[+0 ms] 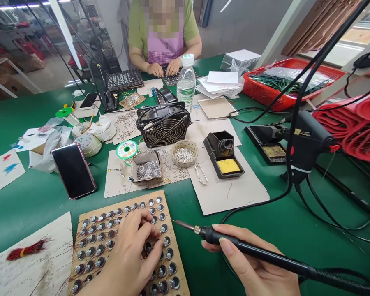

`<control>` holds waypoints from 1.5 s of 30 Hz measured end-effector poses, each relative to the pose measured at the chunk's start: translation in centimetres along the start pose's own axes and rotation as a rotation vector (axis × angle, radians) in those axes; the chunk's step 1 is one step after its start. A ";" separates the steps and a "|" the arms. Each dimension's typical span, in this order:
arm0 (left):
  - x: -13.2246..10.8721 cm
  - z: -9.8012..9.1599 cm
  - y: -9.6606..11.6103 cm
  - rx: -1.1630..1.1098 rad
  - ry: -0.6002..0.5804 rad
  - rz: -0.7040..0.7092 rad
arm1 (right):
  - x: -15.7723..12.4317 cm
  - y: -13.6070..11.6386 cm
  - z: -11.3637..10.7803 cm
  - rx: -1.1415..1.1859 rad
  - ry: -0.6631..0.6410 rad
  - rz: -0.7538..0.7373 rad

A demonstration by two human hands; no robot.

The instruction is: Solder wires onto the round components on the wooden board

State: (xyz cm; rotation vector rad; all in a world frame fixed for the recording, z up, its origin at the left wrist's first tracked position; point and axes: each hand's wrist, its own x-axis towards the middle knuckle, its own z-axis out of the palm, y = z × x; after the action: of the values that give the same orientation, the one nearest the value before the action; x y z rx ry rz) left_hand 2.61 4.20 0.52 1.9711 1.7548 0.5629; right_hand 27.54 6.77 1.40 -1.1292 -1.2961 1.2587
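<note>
Now then, the right grip (249, 259) is clamped round a black soldering iron (265, 255), its tip just beside a wooden board (152, 198) studded with metal-rimmed round components (100, 248). The left grip (126, 250) curls over them, fingers together; can't tell if it's pinching one. Up the green counter (33, 222), a cardboard tray (146, 178) heaped with crinkly silver scraps (148, 169) sits just beside a round dish (174, 154) of silvery granules (184, 154).
</note>
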 end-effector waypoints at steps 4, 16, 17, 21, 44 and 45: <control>0.1 0.4 -0.1 -0.031 0.012 -0.019 | -0.4 0.5 0.3 0.039 0.018 0.036; 0.8 -0.2 -0.2 -0.092 -0.040 -0.111 | -1.5 1.9 1.9 0.023 -0.009 -0.049; 0.9 -0.2 -0.2 -0.094 -0.057 -0.114 | -1.5 1.9 1.9 0.018 -0.012 -0.058; 1.3 -0.7 -0.2 -0.076 -0.121 -0.117 | -1.4 2.0 1.8 0.019 -0.029 -0.042; 2.0 -0.9 -0.6 -0.093 -0.120 -0.064 | -1.3 2.7 1.7 0.005 -0.079 -0.064; 2.0 -0.9 -0.6 -0.097 -0.123 -0.069 | -1.3 2.7 1.8 0.004 -0.082 -0.068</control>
State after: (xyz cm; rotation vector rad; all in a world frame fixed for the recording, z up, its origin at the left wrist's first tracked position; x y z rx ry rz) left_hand 1.83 6.27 0.97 1.8327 1.6814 0.4840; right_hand 25.88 5.39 -1.39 -1.0314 -1.3803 1.2683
